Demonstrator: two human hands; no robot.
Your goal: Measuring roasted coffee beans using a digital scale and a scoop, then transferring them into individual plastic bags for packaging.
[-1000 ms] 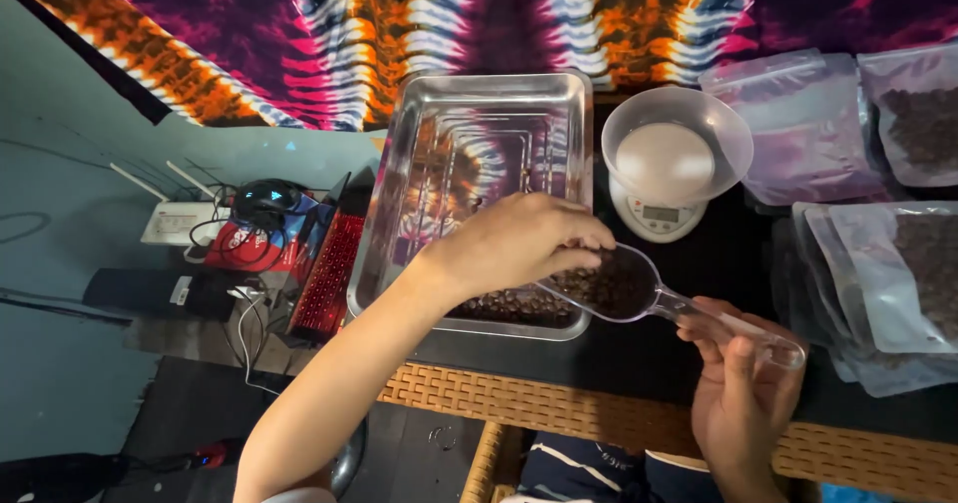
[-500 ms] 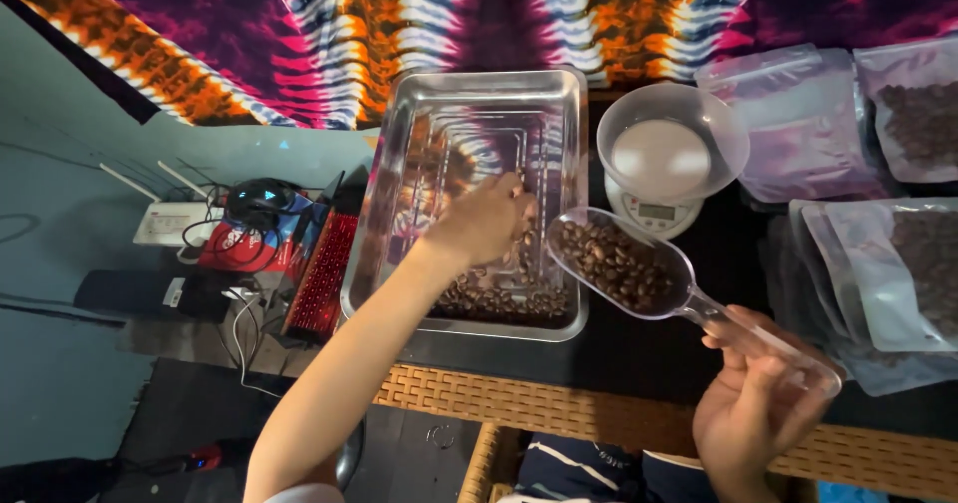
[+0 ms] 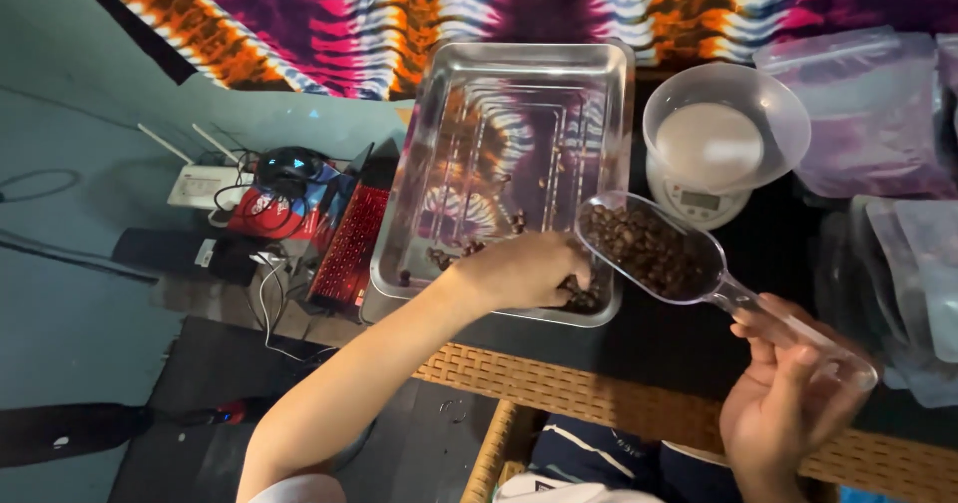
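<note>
Clear plastic, our scoop (image 3: 654, 251) is heaped with coffee beans (image 3: 644, 247), its handle clasped in our right hand (image 3: 790, 403). Just beside its bowl, our left hand (image 3: 527, 268) curls over beans in the steel tray (image 3: 509, 124), fingers cupped.

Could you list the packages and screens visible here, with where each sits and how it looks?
Scale display: small grey rectangle on the white kitchen scale's front, under the clear bowl.
Clear pouches: glossy, flat, stacked at upper right.
More pouches: clear, overlapping, at the right edge.
</note>
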